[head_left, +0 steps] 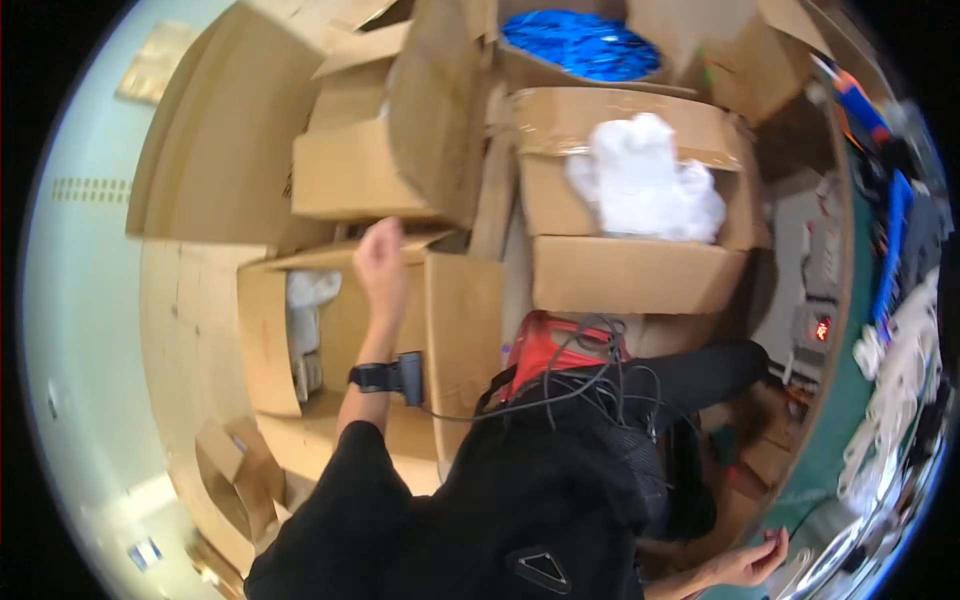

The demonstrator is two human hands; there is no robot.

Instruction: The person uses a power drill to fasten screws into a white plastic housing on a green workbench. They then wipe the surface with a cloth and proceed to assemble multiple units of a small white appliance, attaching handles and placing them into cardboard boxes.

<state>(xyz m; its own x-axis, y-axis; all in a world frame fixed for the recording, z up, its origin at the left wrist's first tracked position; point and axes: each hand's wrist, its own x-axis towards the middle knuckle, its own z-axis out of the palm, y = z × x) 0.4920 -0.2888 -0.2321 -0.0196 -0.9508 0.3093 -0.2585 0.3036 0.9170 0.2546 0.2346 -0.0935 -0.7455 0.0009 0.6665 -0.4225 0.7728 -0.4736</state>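
Note:
My left hand (380,250) is lifted over the far edge of an open cardboard box (465,350), its fingers curled closed and slightly blurred. Whether anything sits inside them cannot be seen. White wrapped items (312,290) lie along the left inside of that box. Around my left wrist is a black strap with a small dark device (410,378), and a grey cable runs from it across my lap. At the lower right, my right hand (757,562) is beside the green work table (815,470), fingers bent together; what they may hold is hidden.
White fabric pieces (655,185) pile on another carton (640,272). Behind it, a box holds shiny blue packets (582,42). Tall carton flaps (230,130) rise at the far left. A red bag (550,345) lies under the cables. White cords (890,390) and tools crowd the table.

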